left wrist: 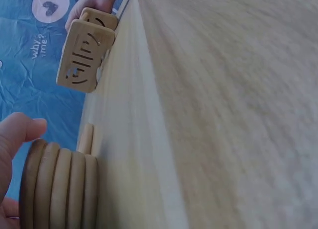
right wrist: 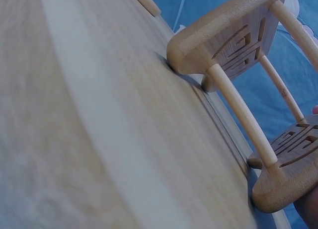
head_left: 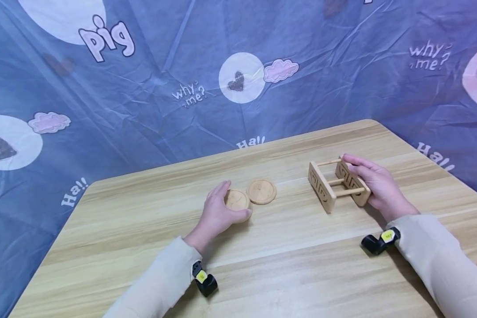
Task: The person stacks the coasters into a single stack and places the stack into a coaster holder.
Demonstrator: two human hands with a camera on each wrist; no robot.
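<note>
My left hand (head_left: 216,215) holds a stack of round wooden coasters (head_left: 237,201), thumb along the near edge and fingers round the far side. In the left wrist view the stack (left wrist: 60,189) shows several discs lying evenly on one another, low at the tabletop. Just right of it lies a single wooden coaster (head_left: 262,191), flat on the table. Further right stands a wooden coaster holder (head_left: 321,187), two slotted side panels joined by thin dowels. My right hand (head_left: 381,187) grips its right panel from outside; in the right wrist view the holder's (right wrist: 223,38) feet meet the table.
The light wood-grain table (head_left: 286,274) ends in a rounded far corner. Behind it hangs a blue printed cloth (head_left: 151,119). A black wrist camera (head_left: 206,282) sits on the left sleeve and another wrist camera (head_left: 375,244) on the right sleeve.
</note>
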